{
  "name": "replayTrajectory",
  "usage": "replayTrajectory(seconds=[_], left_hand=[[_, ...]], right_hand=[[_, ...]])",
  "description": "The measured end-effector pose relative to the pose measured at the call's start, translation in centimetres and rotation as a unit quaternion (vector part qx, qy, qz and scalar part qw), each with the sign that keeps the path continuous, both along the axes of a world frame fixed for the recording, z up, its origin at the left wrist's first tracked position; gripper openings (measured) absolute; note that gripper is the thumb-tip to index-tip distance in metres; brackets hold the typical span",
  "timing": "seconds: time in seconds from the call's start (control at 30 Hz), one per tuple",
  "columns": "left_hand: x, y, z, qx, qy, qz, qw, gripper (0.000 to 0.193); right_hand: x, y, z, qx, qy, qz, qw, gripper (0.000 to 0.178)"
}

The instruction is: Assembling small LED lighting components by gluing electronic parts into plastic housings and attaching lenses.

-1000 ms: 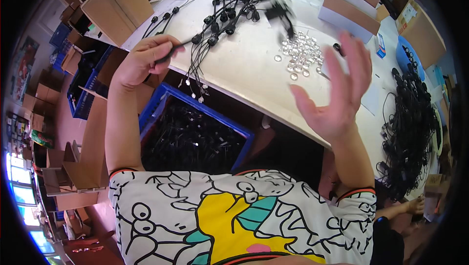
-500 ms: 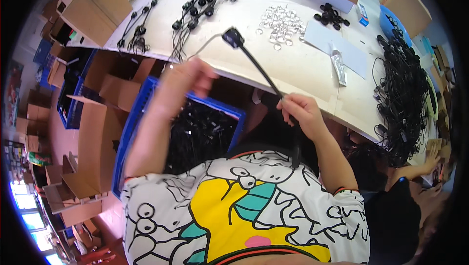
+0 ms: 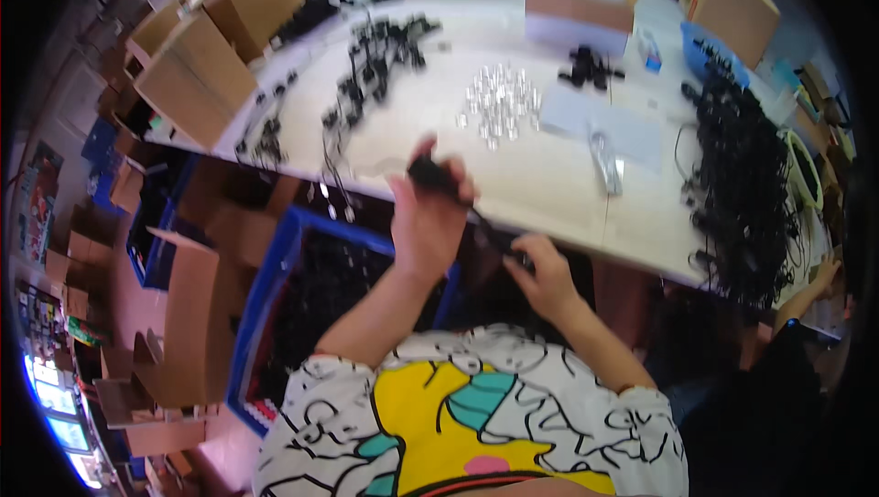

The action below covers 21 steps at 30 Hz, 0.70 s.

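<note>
Black plastic, slightly shiny, is what I watch in the head view: a dark block-shaped piece point(image 3: 428, 176) with a dark slender stem point(image 3: 490, 239), held in the air over the near edge of the white table point(image 3: 549, 199). The left hand point(image 3: 430, 222) has this block against its fingers, but I cannot tell whether they are closed firmly. The right hand point(image 3: 545, 277) pinches the stem between thumb and fingers.

I judge the object light, with a hard, rather smooth block; the stem looks straight, but I am not certain if it is stiff. For me, the best hold is on the block's sides, with a second hold along the stem, so that their joint is not bent.

Blur softens both hands and the block, so its details are lost to me. The right fingers cover part of the stem, and its lower end I cannot follow. Inside the blue plastic crate point(image 3: 261, 314), the dark contents are hard to separate. At right, another person's forearm point(image 3: 806, 300) is small and indistinct.
</note>
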State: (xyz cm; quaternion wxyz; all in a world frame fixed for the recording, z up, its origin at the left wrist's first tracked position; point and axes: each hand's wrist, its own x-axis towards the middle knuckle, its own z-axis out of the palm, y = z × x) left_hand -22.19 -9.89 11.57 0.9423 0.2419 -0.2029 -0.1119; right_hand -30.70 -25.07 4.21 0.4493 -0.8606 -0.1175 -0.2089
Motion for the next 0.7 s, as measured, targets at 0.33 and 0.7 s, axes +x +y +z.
replayTrajectory(seconds=[0.33, 0.7], left_hand=[[-0.6, -1.4, -2.6, 0.102, 0.010, -0.075, 0.992, 0.050], [-3.0, -2.6, -5.4, 0.188, -0.032, -0.144, 0.971, 0.029]], right_hand=[[-1.4, -2.4, -2.8, 0.244, 0.254, 0.158, 0.922, 0.015], [2.2, -3.9, 10.2, -0.012, 0.045, 0.139, 0.989, 0.041]])
